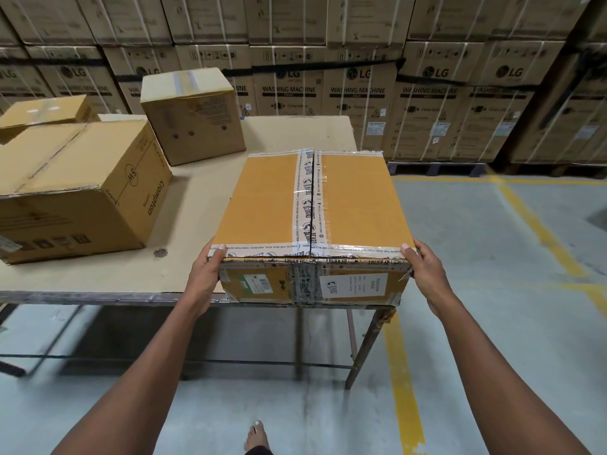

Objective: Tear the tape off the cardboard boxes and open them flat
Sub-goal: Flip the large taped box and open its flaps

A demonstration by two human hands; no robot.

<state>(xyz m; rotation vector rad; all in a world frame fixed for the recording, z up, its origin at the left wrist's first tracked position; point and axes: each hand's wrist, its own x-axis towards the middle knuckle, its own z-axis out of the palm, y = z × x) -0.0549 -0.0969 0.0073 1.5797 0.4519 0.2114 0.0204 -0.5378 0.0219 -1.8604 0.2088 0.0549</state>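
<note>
Sealed cardboard box [315,221] sits at the near right corner of the table [184,231], its right side overhanging the table's edge. White printed tape [307,198] runs down the top centre seam, along the near and far top edges, and down the front face. Flaps closed, tape intact. Two labels on the front face, print too small to read.

Left hand [205,274] grips the near left corner: thumb hooked over the taped top edge, fingers wrapped round the left side, out of sight. Right hand [427,270] mirrors it on the near right corner, thumb on top, fingers hidden behind the right side.

Elsewhere on the table: large Crompton box [78,188] at left, taped shut, a smaller box [46,110] just behind it, a medium box [193,116] at the far middle with clear tape on top. All well apart from the held box. Wall of stacked LG washing machine cartons [358,93] behind. Grey floor with yellow lines [405,389]; a bare foot [258,435] at the bottom edge.
</note>
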